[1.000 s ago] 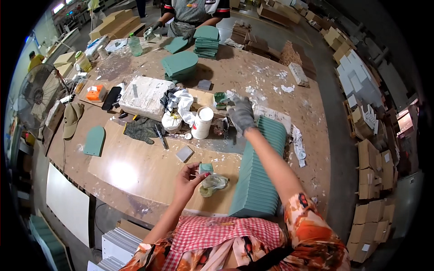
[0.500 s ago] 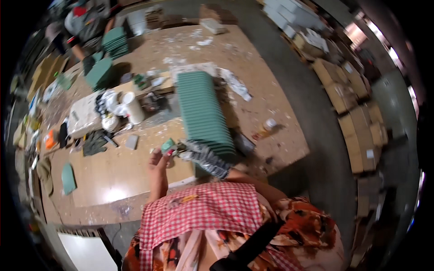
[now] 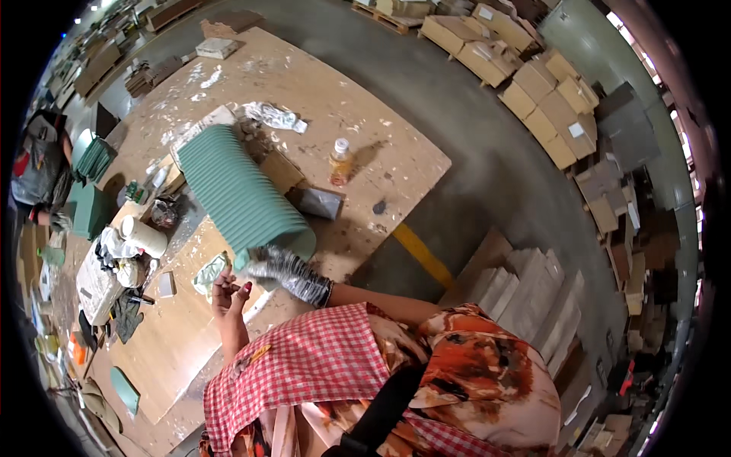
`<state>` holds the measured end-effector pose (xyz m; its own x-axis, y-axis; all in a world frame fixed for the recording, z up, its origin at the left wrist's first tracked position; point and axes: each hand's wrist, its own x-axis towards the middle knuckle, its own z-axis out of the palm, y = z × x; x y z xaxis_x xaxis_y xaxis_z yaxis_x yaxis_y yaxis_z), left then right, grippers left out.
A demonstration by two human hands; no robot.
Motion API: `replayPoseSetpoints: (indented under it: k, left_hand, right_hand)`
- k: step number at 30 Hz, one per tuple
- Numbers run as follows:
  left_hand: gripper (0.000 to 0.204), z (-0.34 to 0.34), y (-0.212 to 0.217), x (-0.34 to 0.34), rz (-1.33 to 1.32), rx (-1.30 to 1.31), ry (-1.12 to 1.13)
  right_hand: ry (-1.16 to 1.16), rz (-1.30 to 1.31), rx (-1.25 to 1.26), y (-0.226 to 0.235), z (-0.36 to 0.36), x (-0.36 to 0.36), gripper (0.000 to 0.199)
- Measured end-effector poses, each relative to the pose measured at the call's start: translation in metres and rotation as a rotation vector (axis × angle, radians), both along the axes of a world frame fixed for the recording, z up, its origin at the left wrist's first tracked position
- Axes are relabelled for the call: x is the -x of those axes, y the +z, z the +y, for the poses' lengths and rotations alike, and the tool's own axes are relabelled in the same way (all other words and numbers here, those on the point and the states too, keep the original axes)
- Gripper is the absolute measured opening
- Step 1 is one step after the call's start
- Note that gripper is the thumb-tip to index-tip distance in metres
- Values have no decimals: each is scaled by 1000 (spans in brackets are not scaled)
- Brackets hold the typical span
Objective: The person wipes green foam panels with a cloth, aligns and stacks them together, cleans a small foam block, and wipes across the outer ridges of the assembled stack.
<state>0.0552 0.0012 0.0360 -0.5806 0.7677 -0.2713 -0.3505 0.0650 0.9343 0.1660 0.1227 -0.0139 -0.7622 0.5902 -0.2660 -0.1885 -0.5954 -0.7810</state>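
My right hand [image 3: 268, 268], in a shiny grey glove, is closed at the near end of a row of green curved pieces [image 3: 237, 183]. At its fingertips is a small green piece [image 3: 241, 260], its kind unclear. My left hand [image 3: 227, 297] is bare and raised just left of it, thumb apart from partly bent fingers. Right behind those fingers shows a crumpled pale green and white thing [image 3: 210, 273]; whether they touch it I cannot tell. The green pieces stand on edge, tightly side by side, on the worktable [image 3: 365, 129].
A bottle of amber liquid [image 3: 340, 161] and a grey block [image 3: 318, 202] stand right of the row. To its left are a white cup [image 3: 143, 236], a marker [image 3: 140, 298] and a loose green piece [image 3: 125, 390]. Another person [image 3: 42, 164] works at the far left. Cartons [image 3: 560, 114] line the right.
The view has swung right, so the table appears farther left and stacked boards show at the right. The small green piece now sits closer to the gloved fingers. Both hands remain near each other.
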Motion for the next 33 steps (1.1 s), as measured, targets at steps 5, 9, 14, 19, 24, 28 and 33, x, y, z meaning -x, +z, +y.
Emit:
replayPoseSetpoints:
  k: [5,9,14,19,24,28,33]
  left_hand:
    - [48,2,-4,12,50,-8,-113]
    - [53,13,-15,12,99,-26,-99]
    - [101,22,-64,-2,361,137,-161]
    - [105,39,-114,-11,275,165,-225]
    - [95,37,-98,-13,-55,214,-177]
    - [93,32,-115,-19,18,182,-157]
    - [89,32,-132,-19,74,202,-222]
  right_hand:
    - [-166,-147,-50,20,62,-36,28]
    - [-525,62,95,-2,99,-74,30]
    - [-471,52,187,-56,105,-84,39]
    - [-483,-106,74,-91,129,-91,40]
    - [-629,250,395,-46,81,-84,30]
    - [-638,194,431,-45,65,-93,29]
    - [-615,69,237,-57,64,-90,28]
